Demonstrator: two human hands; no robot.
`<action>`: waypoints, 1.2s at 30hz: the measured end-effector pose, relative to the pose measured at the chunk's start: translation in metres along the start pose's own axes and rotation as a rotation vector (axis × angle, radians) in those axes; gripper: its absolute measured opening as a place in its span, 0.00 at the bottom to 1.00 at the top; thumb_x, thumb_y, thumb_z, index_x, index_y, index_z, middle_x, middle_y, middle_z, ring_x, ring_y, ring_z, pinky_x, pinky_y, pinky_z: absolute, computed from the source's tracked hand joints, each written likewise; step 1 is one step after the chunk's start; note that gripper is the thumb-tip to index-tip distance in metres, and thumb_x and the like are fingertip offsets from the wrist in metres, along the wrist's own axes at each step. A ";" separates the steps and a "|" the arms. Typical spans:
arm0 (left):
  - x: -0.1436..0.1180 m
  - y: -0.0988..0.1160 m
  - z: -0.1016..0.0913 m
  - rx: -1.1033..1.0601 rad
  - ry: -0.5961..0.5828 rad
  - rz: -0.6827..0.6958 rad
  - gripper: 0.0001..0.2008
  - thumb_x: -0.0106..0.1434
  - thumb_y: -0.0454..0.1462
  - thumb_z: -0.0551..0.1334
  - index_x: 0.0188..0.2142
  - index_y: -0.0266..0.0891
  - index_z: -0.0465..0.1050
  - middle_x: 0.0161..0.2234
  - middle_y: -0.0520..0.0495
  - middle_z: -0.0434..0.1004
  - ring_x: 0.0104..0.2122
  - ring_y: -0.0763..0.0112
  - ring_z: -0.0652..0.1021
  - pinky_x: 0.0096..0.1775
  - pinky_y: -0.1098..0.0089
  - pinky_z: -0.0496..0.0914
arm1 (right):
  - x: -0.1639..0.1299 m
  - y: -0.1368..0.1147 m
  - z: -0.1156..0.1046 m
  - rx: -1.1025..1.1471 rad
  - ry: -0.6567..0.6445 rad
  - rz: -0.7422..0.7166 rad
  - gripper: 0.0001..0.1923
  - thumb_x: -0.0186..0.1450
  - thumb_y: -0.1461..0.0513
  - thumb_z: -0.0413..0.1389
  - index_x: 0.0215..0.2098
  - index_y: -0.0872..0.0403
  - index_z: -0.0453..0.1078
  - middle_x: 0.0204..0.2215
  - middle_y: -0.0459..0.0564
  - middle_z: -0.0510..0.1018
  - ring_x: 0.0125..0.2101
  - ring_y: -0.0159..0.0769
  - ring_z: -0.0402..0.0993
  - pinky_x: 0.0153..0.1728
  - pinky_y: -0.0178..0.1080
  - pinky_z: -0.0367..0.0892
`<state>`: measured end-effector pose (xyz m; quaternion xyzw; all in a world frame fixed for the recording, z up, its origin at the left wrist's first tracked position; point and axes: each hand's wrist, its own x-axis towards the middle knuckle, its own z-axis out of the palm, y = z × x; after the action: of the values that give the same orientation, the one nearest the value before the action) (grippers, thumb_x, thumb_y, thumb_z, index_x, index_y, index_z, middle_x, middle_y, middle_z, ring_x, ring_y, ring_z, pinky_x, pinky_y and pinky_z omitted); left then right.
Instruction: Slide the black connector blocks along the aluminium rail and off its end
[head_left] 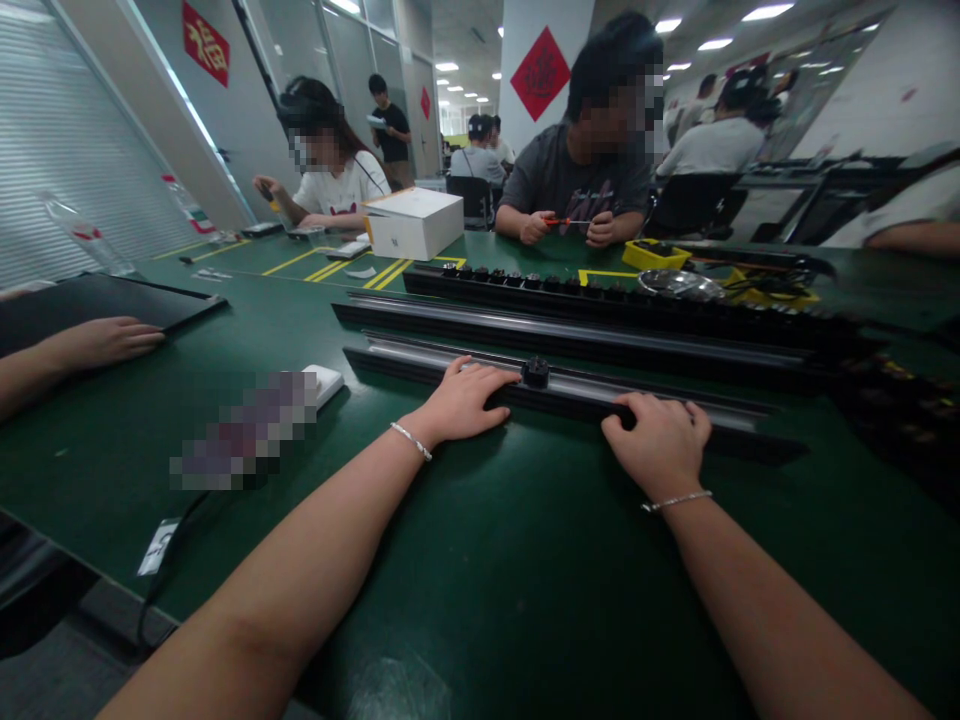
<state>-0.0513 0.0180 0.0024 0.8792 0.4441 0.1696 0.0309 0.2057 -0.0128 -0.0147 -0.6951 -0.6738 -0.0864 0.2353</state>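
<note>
A long black channel-shaped rail [576, 396] with a pale metallic inside lies across the green table in front of me. In its channel, between my hands, sits a small round black part [536, 371]. My left hand [471, 396] rests on the rail left of that part, fingers stretched out and forefinger near it, thumb apart along the near side. Farther right, my right hand [660, 438] grips the rail, its fingers curled over the top and the thumb at the near wall. The fingertips of this hand are partly hidden.
Behind lie a second black rail [570, 332] and a third rail [540, 290] holding several black parts. Beyond are a white box [417, 226], a yellow bin [656, 255] and a metal bowl [681, 285]. A co-worker across the table holds a screwdriver [568, 221]. Another person's hand [112, 342] is left.
</note>
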 end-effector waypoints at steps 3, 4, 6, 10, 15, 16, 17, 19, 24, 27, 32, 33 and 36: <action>0.000 0.001 0.000 0.004 0.001 0.003 0.24 0.59 0.42 0.57 0.56 0.48 0.60 0.53 0.51 0.71 0.53 0.62 0.69 0.60 0.54 0.47 | 0.000 0.000 0.000 -0.002 -0.011 0.007 0.16 0.57 0.58 0.46 0.35 0.53 0.72 0.34 0.50 0.77 0.39 0.43 0.66 0.53 0.52 0.46; 0.000 0.001 0.000 0.007 0.002 0.005 0.24 0.59 0.42 0.57 0.56 0.48 0.61 0.54 0.51 0.71 0.53 0.62 0.68 0.59 0.55 0.47 | 0.000 0.000 0.000 0.001 -0.010 0.007 0.15 0.57 0.58 0.46 0.35 0.53 0.72 0.34 0.50 0.77 0.39 0.43 0.66 0.53 0.53 0.46; 0.001 0.002 0.000 0.016 0.008 -0.001 0.24 0.59 0.42 0.58 0.56 0.47 0.61 0.54 0.50 0.70 0.53 0.62 0.69 0.59 0.55 0.49 | 0.000 0.000 0.000 0.007 -0.007 0.005 0.15 0.57 0.58 0.46 0.35 0.53 0.72 0.34 0.50 0.77 0.39 0.43 0.66 0.53 0.52 0.46; 0.003 0.006 0.001 0.036 0.016 -0.038 0.24 0.58 0.44 0.58 0.55 0.47 0.61 0.53 0.50 0.71 0.50 0.61 0.70 0.57 0.55 0.52 | 0.000 -0.001 0.000 0.005 0.000 0.005 0.15 0.57 0.58 0.46 0.35 0.53 0.72 0.34 0.50 0.77 0.39 0.43 0.66 0.52 0.52 0.46; 0.006 0.008 0.001 0.052 0.000 -0.069 0.24 0.58 0.44 0.58 0.55 0.48 0.61 0.52 0.51 0.72 0.48 0.61 0.71 0.56 0.54 0.52 | 0.000 -0.004 0.000 0.007 -0.003 -0.007 0.15 0.56 0.59 0.46 0.35 0.53 0.71 0.34 0.50 0.77 0.39 0.43 0.66 0.52 0.52 0.45; 0.006 0.008 0.001 0.056 -0.001 -0.069 0.24 0.58 0.44 0.58 0.55 0.48 0.61 0.52 0.51 0.72 0.48 0.61 0.71 0.56 0.54 0.52 | 0.000 -0.004 0.000 0.010 -0.001 -0.010 0.15 0.56 0.59 0.46 0.35 0.53 0.71 0.34 0.51 0.77 0.39 0.43 0.66 0.52 0.52 0.45; 0.006 0.008 0.001 0.061 0.000 -0.068 0.24 0.58 0.44 0.57 0.54 0.48 0.61 0.52 0.51 0.72 0.48 0.61 0.71 0.56 0.53 0.53 | 0.000 -0.004 0.000 0.013 0.001 -0.011 0.15 0.56 0.59 0.46 0.35 0.53 0.71 0.34 0.51 0.77 0.39 0.43 0.66 0.52 0.52 0.45; 0.006 0.010 0.001 0.084 0.010 -0.064 0.23 0.59 0.44 0.57 0.54 0.48 0.61 0.50 0.50 0.73 0.48 0.60 0.71 0.56 0.52 0.52 | 0.000 -0.004 0.000 0.014 0.006 -0.008 0.15 0.56 0.59 0.46 0.35 0.53 0.72 0.34 0.51 0.77 0.38 0.43 0.66 0.52 0.52 0.45; 0.005 0.019 0.007 0.122 0.054 -0.015 0.23 0.59 0.41 0.58 0.53 0.42 0.61 0.52 0.45 0.71 0.53 0.60 0.68 0.61 0.52 0.45 | 0.000 -0.003 0.001 0.005 0.007 -0.005 0.16 0.56 0.58 0.46 0.35 0.53 0.72 0.34 0.50 0.77 0.38 0.43 0.66 0.52 0.51 0.45; 0.006 0.023 0.012 0.098 0.064 -0.003 0.24 0.58 0.41 0.58 0.54 0.37 0.60 0.55 0.41 0.67 0.54 0.59 0.67 0.60 0.56 0.51 | 0.000 -0.003 0.001 0.007 0.001 -0.007 0.16 0.56 0.59 0.46 0.35 0.53 0.72 0.34 0.50 0.77 0.39 0.43 0.66 0.52 0.51 0.45; 0.005 0.021 0.011 0.070 0.054 -0.009 0.25 0.58 0.43 0.58 0.54 0.38 0.60 0.57 0.43 0.66 0.53 0.59 0.68 0.56 0.58 0.56 | -0.001 -0.004 -0.001 0.009 -0.005 -0.018 0.15 0.57 0.59 0.46 0.36 0.53 0.72 0.35 0.50 0.77 0.39 0.43 0.66 0.52 0.52 0.46; 0.005 0.021 0.010 0.068 0.050 -0.007 0.25 0.58 0.43 0.58 0.54 0.38 0.60 0.57 0.43 0.65 0.53 0.59 0.68 0.56 0.58 0.56 | -0.001 -0.004 -0.001 0.010 -0.006 -0.021 0.15 0.58 0.59 0.46 0.36 0.53 0.72 0.35 0.50 0.77 0.39 0.43 0.66 0.52 0.52 0.46; 0.005 0.020 0.009 0.061 0.029 -0.008 0.26 0.59 0.43 0.58 0.56 0.40 0.59 0.58 0.44 0.65 0.54 0.60 0.67 0.56 0.58 0.56 | -0.001 -0.003 -0.001 0.016 -0.002 -0.024 0.15 0.58 0.59 0.46 0.36 0.53 0.72 0.35 0.51 0.77 0.39 0.44 0.67 0.52 0.53 0.47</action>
<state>-0.0300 0.0109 -0.0003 0.8755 0.4529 0.1684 -0.0019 0.2029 -0.0139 -0.0133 -0.6852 -0.6829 -0.0831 0.2392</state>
